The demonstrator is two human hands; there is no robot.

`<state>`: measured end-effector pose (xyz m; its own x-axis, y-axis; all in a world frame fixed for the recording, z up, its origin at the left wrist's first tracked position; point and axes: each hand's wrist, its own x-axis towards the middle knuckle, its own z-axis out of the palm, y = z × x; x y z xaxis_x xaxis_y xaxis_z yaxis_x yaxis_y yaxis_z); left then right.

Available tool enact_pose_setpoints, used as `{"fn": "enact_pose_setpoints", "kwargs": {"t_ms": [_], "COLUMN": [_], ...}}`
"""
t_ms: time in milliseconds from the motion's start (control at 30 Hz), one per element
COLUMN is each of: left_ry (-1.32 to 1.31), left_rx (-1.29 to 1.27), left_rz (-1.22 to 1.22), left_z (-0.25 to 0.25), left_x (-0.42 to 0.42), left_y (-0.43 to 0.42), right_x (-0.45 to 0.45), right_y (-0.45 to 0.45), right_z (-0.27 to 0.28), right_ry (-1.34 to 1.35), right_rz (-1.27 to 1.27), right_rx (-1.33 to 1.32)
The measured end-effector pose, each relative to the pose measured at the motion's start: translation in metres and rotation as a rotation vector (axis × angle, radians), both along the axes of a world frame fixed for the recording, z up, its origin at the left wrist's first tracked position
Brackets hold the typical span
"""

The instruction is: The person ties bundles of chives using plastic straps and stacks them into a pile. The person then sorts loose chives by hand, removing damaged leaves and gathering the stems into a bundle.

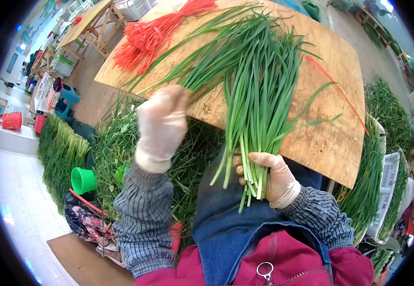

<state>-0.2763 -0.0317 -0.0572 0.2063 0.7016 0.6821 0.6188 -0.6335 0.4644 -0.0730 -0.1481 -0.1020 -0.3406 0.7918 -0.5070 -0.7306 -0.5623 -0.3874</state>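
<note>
A bundle of long green garlic chives (264, 81) lies over the near edge of the wooden tabletop, with its pale stem ends toward me. My right hand (278, 178), in a thin whitish glove, is closed round these stems, thumb on top and fingertips showing beneath. My left hand (161, 126), gloved too and slightly blurred, is closed at the left of the bundle. More chive leaves (207, 71) run from its fingers up to the right. A single red strip (338, 88) lies on the board to the right of the bundle.
A heap of red strips (150, 40) rests on the tabletop (326, 148) at far left. Loose greens (116, 133) pile up below left. Tied chive bundles (64, 152), a green bucket (83, 180) and a blue stool (67, 101) stand farther left. White crates (386, 190) are at right.
</note>
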Motion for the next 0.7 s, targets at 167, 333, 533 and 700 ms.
{"fn": "enact_pose_setpoints", "kwargs": {"t_ms": [167, 333, 533, 700], "left_ry": [-0.426, 0.171, 0.304, 0.617], "left_rx": [-0.339, -0.906, -0.398, -0.198], "left_rz": [0.251, 0.428, 0.467, 0.485], "left_z": [0.051, -0.040, -0.039, -0.030], "left_x": [-0.085, -0.230, -0.126, -0.056], "left_y": [-0.065, -0.111, -0.081, -0.021], "right_x": [-0.005, -0.013, -0.017, -0.015], "right_y": [0.002, 0.008, 0.007, 0.008], "right_z": [0.003, -0.001, -0.008, -0.005], "right_ry": [-0.042, -0.045, -0.044, 0.002], "right_rz": [-0.042, 0.017, -0.013, -0.022], "right_rx": [0.010, 0.037, 0.086, 0.056]}}
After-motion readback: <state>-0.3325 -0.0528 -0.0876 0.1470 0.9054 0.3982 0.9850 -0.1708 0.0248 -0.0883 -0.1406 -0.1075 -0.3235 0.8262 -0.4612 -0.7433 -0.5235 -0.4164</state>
